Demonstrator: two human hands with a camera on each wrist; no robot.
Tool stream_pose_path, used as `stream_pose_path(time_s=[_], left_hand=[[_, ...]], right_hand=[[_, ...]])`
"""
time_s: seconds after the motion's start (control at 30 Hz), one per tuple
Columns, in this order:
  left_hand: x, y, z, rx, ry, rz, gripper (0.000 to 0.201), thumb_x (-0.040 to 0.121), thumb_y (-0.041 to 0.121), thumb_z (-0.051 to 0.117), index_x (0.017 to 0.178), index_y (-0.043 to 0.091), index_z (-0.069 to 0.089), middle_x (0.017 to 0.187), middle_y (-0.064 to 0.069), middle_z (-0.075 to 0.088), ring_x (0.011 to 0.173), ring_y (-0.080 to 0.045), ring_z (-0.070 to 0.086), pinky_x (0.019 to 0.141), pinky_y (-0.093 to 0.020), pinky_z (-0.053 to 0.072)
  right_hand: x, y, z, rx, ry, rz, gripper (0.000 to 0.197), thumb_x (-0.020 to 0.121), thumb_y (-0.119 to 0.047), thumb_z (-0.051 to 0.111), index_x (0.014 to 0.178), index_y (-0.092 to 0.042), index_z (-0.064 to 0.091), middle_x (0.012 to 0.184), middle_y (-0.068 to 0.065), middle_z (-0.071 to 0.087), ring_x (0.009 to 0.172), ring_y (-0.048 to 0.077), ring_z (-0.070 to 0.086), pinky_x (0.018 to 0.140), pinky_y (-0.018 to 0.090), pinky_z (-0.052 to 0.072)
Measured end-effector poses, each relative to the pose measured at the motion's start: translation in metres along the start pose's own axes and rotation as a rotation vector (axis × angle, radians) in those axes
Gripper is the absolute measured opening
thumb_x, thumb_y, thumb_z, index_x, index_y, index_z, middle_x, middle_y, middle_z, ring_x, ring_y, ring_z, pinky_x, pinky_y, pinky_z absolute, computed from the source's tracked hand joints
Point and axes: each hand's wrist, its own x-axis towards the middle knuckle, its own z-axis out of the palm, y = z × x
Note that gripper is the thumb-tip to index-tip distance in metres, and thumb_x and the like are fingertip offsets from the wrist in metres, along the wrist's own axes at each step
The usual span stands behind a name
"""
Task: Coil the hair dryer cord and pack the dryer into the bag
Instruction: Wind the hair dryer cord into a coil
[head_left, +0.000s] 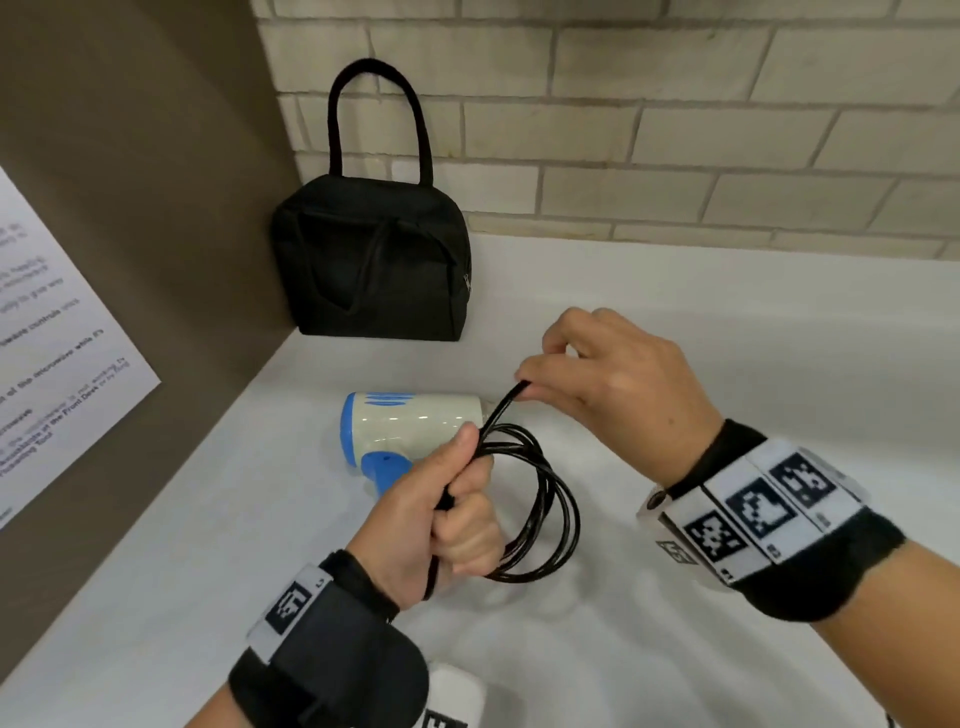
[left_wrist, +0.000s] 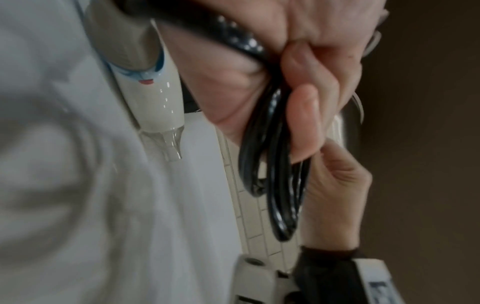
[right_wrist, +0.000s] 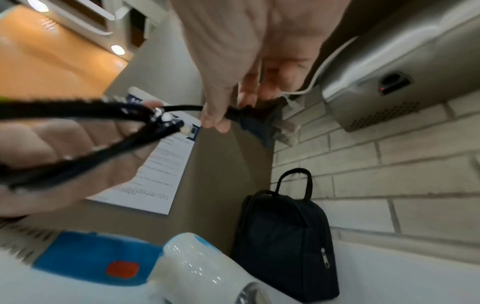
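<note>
A white and blue hair dryer (head_left: 410, 423) lies on its side on the white counter (head_left: 727, 338), nozzle end to the right. Its black cord (head_left: 550, 499) hangs in several loops from my left hand (head_left: 457, 514), which grips the bundle in a fist just in front of the dryer. My right hand (head_left: 597, 374) pinches a doubled strand of the cord a little above and right of the left hand. The black bag (head_left: 371, 260) stands upright in the back left corner, one handle raised. The right wrist view shows the dryer (right_wrist: 202, 271) below and the bag (right_wrist: 288, 242) behind it.
A brown side panel (head_left: 156, 182) with a printed notice (head_left: 57, 332) closes off the left. A pale brick wall (head_left: 675, 130) runs along the back. A steel wall-mounted unit (right_wrist: 405, 67) hangs above the bag. The counter extends to the right.
</note>
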Motion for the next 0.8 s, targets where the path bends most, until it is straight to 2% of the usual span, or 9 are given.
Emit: stream_pose_path(time_s=[0.1, 0.17, 0.23, 0.33, 0.43, 0.5, 0.6, 0.73, 0.8], left_hand=[[-0.004, 0.003, -0.006, -0.062, -0.102, -0.034, 0.062, 0.056, 0.06, 0.072, 0.05, 0.023, 0.022, 0.035, 0.006, 0.011, 0.031, -0.013, 0.009, 0.034, -0.017, 0.014], [-0.008, 0.004, -0.01, -0.059, -0.135, -0.034, 0.062, 0.059, 0.058, 0.071, 0.051, 0.023, 0.02, 0.035, 0.006, 0.012, 0.03, -0.012, 0.01, 0.034, -0.017, 0.015], [-0.009, 0.009, -0.013, -0.052, -0.059, -0.018, 0.062, 0.063, 0.057, 0.068, 0.051, 0.022, 0.019, 0.035, 0.006, 0.011, 0.03, -0.012, 0.009, 0.033, -0.013, 0.018], [-0.014, 0.016, -0.022, -0.017, 0.131, -0.001, 0.049, 0.073, 0.052, 0.048, 0.046, 0.024, 0.019, 0.031, 0.01, 0.01, 0.029, -0.011, 0.005, 0.031, -0.01, 0.019], [-0.016, 0.017, -0.029, 0.092, 0.209, 0.022, 0.053, 0.078, 0.055, 0.046, 0.041, 0.023, 0.026, 0.027, 0.012, 0.02, 0.024, -0.003, 0.013, 0.031, -0.01, 0.022], [-0.018, 0.017, -0.029, 0.212, 0.246, 0.048, 0.045, 0.071, 0.05, 0.047, 0.042, 0.023, 0.026, 0.029, 0.011, 0.02, 0.024, -0.004, 0.014, 0.031, -0.011, 0.024], [-0.02, 0.017, -0.03, 0.338, 0.301, 0.086, 0.041, 0.067, 0.049, 0.049, 0.042, 0.022, 0.03, 0.033, 0.01, 0.021, 0.027, -0.006, 0.015, 0.031, -0.015, 0.029], [-0.017, 0.011, -0.035, 0.431, 0.407, 0.149, 0.044, 0.077, 0.042, 0.05, 0.037, 0.021, 0.049, 0.036, 0.01, 0.025, 0.028, -0.004, 0.024, 0.031, -0.015, 0.031], [-0.014, 0.009, -0.037, 0.457, 0.437, 0.19, 0.037, 0.08, 0.037, 0.052, 0.045, 0.023, 0.052, 0.034, 0.01, 0.031, 0.031, -0.008, 0.038, 0.031, -0.015, 0.032]], right_hand=[[0.009, -0.011, 0.02, 0.281, -0.008, 0.123, 0.033, 0.08, -0.041, 0.049, 0.077, -0.017, 0.071, 0.07, 0.005, 0.062, 0.056, 0.019, 0.058, 0.049, 0.029, 0.048], [0.011, -0.019, 0.033, 0.53, -0.045, 0.27, 0.024, 0.081, -0.033, 0.057, 0.079, -0.014, 0.072, 0.07, 0.007, 0.065, 0.057, 0.016, 0.059, 0.059, 0.029, 0.049], [0.009, -0.026, 0.042, 0.81, -0.084, 0.45, 0.015, 0.083, -0.019, 0.061, 0.078, -0.01, 0.071, 0.066, 0.01, 0.067, 0.054, 0.017, 0.059, 0.057, 0.023, 0.048], [0.002, -0.04, 0.049, 1.101, -0.073, 0.661, 0.021, 0.084, -0.012, 0.056, 0.075, 0.003, 0.067, 0.051, 0.002, 0.057, 0.04, 0.003, 0.05, 0.045, 0.013, 0.043], [0.002, -0.053, 0.056, 1.249, -0.043, 0.763, 0.025, 0.086, -0.013, 0.054, 0.07, 0.003, 0.065, 0.045, 0.001, 0.059, 0.038, 0.011, 0.05, 0.042, 0.017, 0.042], [0.001, -0.058, 0.058, 1.315, -0.049, 0.816, 0.025, 0.086, -0.016, 0.053, 0.068, -0.004, 0.065, 0.05, 0.008, 0.061, 0.041, 0.017, 0.052, 0.047, 0.023, 0.045], [-0.003, -0.065, 0.057, 1.312, -0.094, 0.851, 0.025, 0.088, -0.019, 0.05, 0.069, -0.009, 0.062, 0.052, 0.007, 0.062, 0.043, 0.018, 0.054, 0.049, 0.024, 0.048], [-0.006, -0.071, 0.061, 1.393, -0.097, 0.888, 0.032, 0.089, -0.022, 0.046, 0.087, 0.006, 0.061, 0.051, 0.003, 0.064, 0.05, 0.022, 0.056, 0.052, 0.025, 0.05], [-0.007, -0.073, 0.062, 1.449, -0.089, 0.917, 0.034, 0.089, -0.023, 0.044, 0.09, 0.006, 0.063, 0.053, 0.003, 0.065, 0.052, 0.02, 0.059, 0.054, 0.022, 0.051]])
